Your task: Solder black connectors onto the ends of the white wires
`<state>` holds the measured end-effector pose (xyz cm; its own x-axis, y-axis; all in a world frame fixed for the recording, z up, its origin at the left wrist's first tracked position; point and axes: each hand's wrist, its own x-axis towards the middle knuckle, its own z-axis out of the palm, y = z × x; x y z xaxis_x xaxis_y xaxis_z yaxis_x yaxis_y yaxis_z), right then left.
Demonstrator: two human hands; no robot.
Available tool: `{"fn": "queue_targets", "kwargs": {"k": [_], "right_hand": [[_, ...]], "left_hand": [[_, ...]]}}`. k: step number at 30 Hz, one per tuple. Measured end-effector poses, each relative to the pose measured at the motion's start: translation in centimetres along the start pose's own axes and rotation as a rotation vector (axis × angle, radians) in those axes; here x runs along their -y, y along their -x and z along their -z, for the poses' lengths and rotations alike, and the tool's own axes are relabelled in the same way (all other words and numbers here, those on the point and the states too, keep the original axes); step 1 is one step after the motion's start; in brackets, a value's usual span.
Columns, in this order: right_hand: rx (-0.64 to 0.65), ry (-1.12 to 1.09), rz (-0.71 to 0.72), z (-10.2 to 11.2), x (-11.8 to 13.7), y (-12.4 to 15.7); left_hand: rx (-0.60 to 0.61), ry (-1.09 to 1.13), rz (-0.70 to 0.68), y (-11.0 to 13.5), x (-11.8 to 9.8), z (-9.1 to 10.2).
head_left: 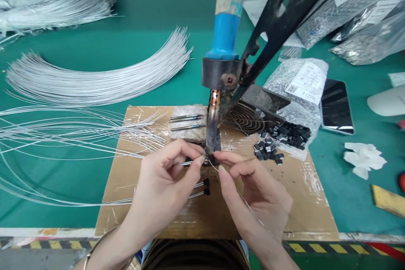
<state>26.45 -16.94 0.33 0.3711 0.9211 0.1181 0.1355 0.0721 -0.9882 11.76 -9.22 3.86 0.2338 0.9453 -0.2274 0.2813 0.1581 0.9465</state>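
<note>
My left hand (172, 177) is closed in a pinch on a thin white wire, its end just under the tip of a soldering iron (211, 128). The iron has a blue handle and points down from a black metal bracket (268, 29). My right hand (253, 190) pinches a strand of solder wire (214, 166) that reaches the same spot under the tip. My fingertips partly hide the joint. Below, two white wires with small black connectors (206, 187) lie on the cardboard (177, 223).
Loose white wires (126, 128) and a large wire bundle (104, 84) lie at left. Small black connectors (268, 149) spill by a plastic bag (300, 88) at right, near a phone (337, 105). A dark spiral coil (245, 116) sits behind the iron.
</note>
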Motion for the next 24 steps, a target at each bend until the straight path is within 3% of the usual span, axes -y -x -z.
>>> {"fn": "queue_targets", "kwargs": {"k": [24], "right_hand": [[-0.013, 0.008, -0.015, -0.06, 0.28, 0.01]], "left_hand": [[-0.012, 0.04, -0.002, 0.01, -0.06, -0.08]]}}
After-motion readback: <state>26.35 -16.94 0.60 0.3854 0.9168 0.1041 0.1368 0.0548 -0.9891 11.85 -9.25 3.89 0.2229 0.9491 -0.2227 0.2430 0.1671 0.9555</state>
